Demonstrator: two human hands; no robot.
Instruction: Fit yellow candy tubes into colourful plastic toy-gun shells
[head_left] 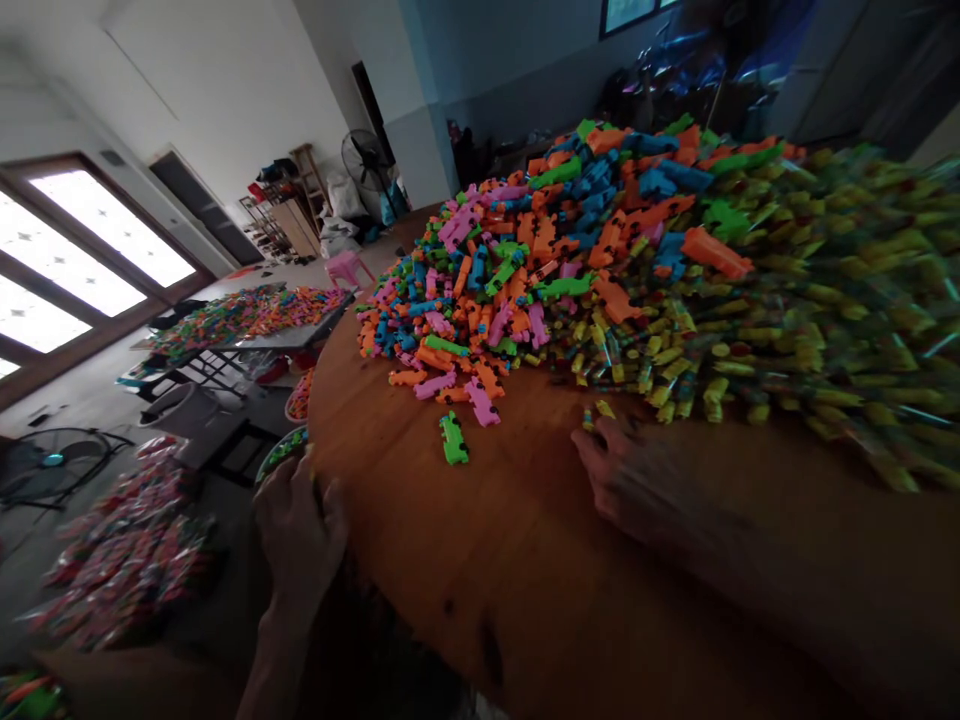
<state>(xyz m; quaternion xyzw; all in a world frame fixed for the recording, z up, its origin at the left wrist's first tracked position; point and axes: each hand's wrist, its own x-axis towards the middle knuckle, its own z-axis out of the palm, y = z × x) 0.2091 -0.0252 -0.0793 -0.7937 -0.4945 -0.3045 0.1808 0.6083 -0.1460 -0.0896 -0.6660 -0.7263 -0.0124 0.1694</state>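
On the round wooden table [525, 520] lies a heap of orange, pink, blue and green toy cars [517, 270]. A larger heap of small yellow-ended tubes [795, 300] spreads to its right. A single green car [453, 438] lies apart, between my hands. My right hand [619, 470] rests low over the table with its fingertips at a small yellow-ended piece [604, 409]; whether it grips the piece is unclear. My left hand [300, 520] is at the table's left edge, its thumb apart from the fingers and nothing visible in it.
Left of the table, tubs of small parts [281, 452] stand below its edge. Clear bags of pink and red items [142, 550] lie on the floor by a fan [52, 460]. Farther back are another table heaped with toys [240, 320] and a pink stool [347, 267].
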